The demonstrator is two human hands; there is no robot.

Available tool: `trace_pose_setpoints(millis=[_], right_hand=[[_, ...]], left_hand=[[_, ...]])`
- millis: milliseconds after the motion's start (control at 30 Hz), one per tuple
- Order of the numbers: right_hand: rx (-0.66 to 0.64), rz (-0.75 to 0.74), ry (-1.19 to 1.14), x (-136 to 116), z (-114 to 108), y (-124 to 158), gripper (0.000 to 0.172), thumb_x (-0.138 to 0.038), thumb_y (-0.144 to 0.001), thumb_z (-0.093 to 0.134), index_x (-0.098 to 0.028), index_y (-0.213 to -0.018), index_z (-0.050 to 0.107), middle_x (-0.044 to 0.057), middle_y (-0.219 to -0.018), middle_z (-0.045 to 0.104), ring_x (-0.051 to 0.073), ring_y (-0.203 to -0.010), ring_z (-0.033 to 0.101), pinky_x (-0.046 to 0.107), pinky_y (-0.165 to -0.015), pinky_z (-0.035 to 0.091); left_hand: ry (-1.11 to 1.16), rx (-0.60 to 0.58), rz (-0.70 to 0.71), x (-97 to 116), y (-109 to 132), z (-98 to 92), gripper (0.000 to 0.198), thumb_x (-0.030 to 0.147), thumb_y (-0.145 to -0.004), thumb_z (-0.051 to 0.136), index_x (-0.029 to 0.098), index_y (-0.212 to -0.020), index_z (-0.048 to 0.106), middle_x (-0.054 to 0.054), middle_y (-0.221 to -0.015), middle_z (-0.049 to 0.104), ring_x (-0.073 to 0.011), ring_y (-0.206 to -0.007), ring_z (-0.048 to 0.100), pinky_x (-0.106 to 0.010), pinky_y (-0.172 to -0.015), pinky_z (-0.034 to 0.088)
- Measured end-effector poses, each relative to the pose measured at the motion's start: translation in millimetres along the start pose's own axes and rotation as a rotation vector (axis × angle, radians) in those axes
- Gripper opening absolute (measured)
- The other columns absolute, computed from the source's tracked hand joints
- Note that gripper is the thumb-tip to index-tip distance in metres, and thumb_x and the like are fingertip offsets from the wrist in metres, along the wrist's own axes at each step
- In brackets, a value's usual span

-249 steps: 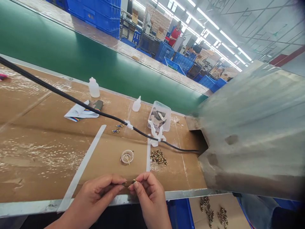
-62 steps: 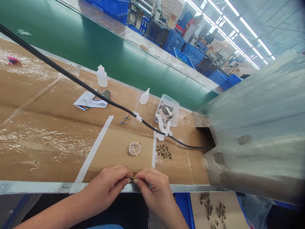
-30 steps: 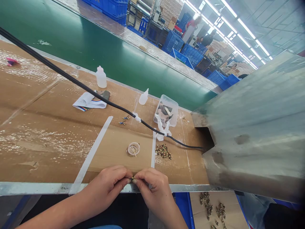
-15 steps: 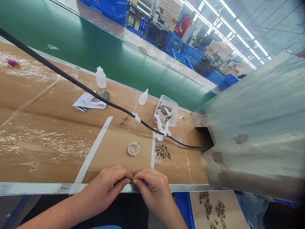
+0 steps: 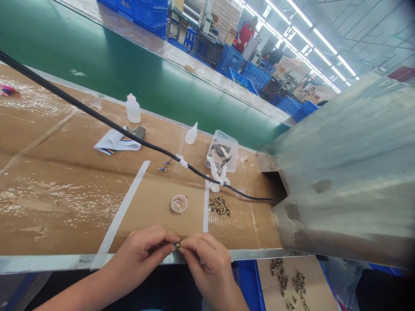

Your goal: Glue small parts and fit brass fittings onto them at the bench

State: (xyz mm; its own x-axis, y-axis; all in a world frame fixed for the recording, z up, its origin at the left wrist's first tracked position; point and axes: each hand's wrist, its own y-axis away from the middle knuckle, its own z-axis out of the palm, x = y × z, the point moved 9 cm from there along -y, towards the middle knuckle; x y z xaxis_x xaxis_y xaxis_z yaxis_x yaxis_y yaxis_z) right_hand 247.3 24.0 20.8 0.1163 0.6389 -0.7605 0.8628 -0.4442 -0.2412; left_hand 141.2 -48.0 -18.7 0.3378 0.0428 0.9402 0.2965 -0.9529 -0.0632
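Note:
My left hand point(image 5: 139, 250) and my right hand point(image 5: 207, 263) meet at the bench's front edge. Their fingertips pinch a tiny wired metal part point(image 5: 177, 244) showing a blue strand. A little beyond my hands lie a heap of small brass-coloured beaded parts point(image 5: 219, 206) and a clear round dish point(image 5: 178, 204) holding a thin stick. Two similar wired pieces point(image 5: 164, 166) rest further left. A black cable point(image 5: 129, 134), bound with white tape, crosses the cardboard-covered bench point(image 5: 65, 203) above them.
A clear plastic box point(image 5: 222, 151) of scraps, white squeeze bottles point(image 5: 133, 110), and a paper with ribbon cable point(image 5: 116, 144) stand further back. A large metal duct point(image 5: 340, 172) fills the right. Behind runs a green conveyor belt point(image 5: 113, 86); more beaded parts point(image 5: 285, 280) lie on cardboard below.
The whole view has shifted slightly left and up. My fingertips have opened a little around the tiny part, so its blue strand now shows.

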Motion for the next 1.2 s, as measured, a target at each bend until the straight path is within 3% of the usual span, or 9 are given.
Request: trace_pose_setpoints(millis=[267,1200], right_hand=[[0.104,-0.109,-0.075,-11.0,-2.3,4.8,0.020,-0.008,-0.089,0.062,-0.023,-0.102,0.069,0.003,-0.099,0.069,0.011,-0.091,0.067,0.015,-0.083,0.053],[0.131,-0.069,-0.087,-1.4,0.0,10.4,0.022,-0.009,-0.089,0.061,-0.023,-0.104,0.070,0.005,-0.102,0.069,0.014,-0.093,0.068,0.020,-0.084,0.056]], left_hand=[[0.132,0.099,0.050,0.1,0.9,-8.6,0.017,0.014,-0.087,0.060,0.028,-0.089,0.071,0.005,-0.084,0.075,-0.0121,-0.077,0.071,-0.016,-0.072,0.054],[0.137,0.100,0.017,-2.0,7.0,-8.4,0.015,0.013,-0.086,0.059,0.024,-0.086,0.069,0.002,-0.081,0.074,-0.0142,-0.075,0.071,-0.020,-0.069,0.057]])
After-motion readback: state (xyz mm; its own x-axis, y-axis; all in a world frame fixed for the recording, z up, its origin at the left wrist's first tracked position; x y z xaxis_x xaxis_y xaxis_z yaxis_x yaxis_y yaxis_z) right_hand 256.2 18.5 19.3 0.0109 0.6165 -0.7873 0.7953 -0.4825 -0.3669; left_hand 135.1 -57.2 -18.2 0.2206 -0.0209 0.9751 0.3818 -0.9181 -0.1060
